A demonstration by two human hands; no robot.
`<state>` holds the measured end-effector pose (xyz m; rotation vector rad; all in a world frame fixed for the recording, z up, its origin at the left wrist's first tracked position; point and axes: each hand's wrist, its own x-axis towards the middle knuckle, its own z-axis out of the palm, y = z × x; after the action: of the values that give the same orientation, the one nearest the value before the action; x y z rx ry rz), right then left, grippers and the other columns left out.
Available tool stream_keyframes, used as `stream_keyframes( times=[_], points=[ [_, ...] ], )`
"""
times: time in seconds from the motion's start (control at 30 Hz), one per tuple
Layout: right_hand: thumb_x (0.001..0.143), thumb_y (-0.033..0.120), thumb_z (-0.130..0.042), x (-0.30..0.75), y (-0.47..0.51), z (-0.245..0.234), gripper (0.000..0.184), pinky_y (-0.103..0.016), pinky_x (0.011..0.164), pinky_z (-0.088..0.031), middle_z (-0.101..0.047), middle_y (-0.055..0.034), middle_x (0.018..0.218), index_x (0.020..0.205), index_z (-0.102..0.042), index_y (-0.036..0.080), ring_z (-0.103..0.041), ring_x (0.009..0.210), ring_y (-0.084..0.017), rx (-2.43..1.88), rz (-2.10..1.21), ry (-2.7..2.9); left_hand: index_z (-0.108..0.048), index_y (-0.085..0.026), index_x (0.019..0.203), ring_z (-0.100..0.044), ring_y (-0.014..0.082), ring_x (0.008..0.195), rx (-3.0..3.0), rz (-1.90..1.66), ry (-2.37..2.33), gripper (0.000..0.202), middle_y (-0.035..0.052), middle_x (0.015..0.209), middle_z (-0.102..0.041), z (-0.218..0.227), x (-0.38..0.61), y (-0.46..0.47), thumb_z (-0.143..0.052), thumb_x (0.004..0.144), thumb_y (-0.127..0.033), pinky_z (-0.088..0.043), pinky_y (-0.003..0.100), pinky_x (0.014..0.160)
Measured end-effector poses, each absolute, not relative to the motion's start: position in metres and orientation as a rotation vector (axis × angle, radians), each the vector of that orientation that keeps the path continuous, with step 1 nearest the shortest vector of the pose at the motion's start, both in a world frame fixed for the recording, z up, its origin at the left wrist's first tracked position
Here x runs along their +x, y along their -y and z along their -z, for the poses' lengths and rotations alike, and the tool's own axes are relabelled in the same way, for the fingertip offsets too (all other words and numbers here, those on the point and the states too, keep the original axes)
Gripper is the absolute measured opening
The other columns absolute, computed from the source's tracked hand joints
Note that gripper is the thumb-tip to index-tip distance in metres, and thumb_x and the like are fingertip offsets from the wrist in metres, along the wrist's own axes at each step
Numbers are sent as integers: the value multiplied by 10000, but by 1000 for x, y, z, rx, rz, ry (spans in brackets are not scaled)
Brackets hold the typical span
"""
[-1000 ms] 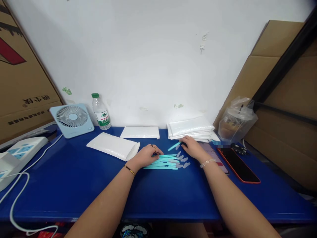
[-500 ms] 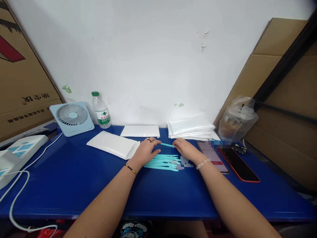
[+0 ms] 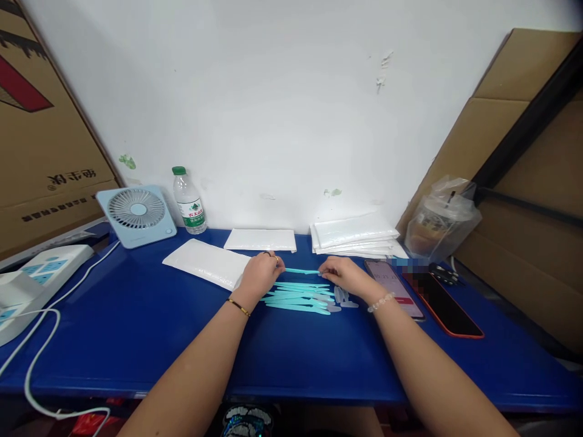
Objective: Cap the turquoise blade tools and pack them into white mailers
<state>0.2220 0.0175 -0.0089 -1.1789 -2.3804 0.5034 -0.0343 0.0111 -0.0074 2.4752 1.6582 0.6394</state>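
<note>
Between my hands a thin turquoise eyebrow razor (image 3: 301, 271) lies level, just above the table. My left hand (image 3: 263, 271) pinches its left end, fingers closed. At the other end my right hand (image 3: 340, 274) is closed in a pinch, with a small clear piece at the fingertips, partly hidden. Closer to me, several more turquoise eyebrow razors (image 3: 298, 308) lie side by side in a loose pile. Several clear blade caps (image 3: 348, 304) are scattered at the right of that pile. Partly behind my left hand lies a white padded envelope (image 3: 200, 262).
More white envelopes (image 3: 353, 233) are stacked by the wall, with a flat white packet (image 3: 260, 239) left of them. Two phones (image 3: 449, 306) lie at right, near a bagged drink cup (image 3: 439, 224). A fan (image 3: 136, 215), bottle (image 3: 189, 203) and power strip (image 3: 50, 270) stand left.
My left hand has drawn back slightly left, and its thumb has closed onto the razor's end. More of the razor shows between my hands. The view has shifted a little.
</note>
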Motion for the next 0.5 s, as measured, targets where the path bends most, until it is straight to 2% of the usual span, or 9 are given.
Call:
stream_keyframes(
  times=[0.17,0.33,0.5],
  points=[
    [809,330,-580,236,-16,10,253,-267,648,-484,-670,-25,813,1020,-639,204,-616,722,-156,-1212,-800,2241,-607,-191,787,-548,183,827,2354,-827,-1564,154,46,867,-590,3,-36,-9,-478,838,-259,-398,274,711],
    [817,313,-570,236,-15,4,217,-304,730,-474,-641,-50,987,998,-656,228,-596,844,-178,-1216,-518,2270,-508,-210,851,-483,143,584,2168,-792,-1478,176,-24,634,-515,0,-31,-3,-360,888,-298,-330,249,551],
    [808,294,-589,234,-13,2,168,-277,702,-467,-635,-45,913,929,-679,222,-590,798,-168,-1149,-489,2354,-479,-213,829,-437,129,552,2055,-856,-1503,207,-46,598,-459,0,-29,-4,-343,887,-359,-292,242,536]
  ],
)
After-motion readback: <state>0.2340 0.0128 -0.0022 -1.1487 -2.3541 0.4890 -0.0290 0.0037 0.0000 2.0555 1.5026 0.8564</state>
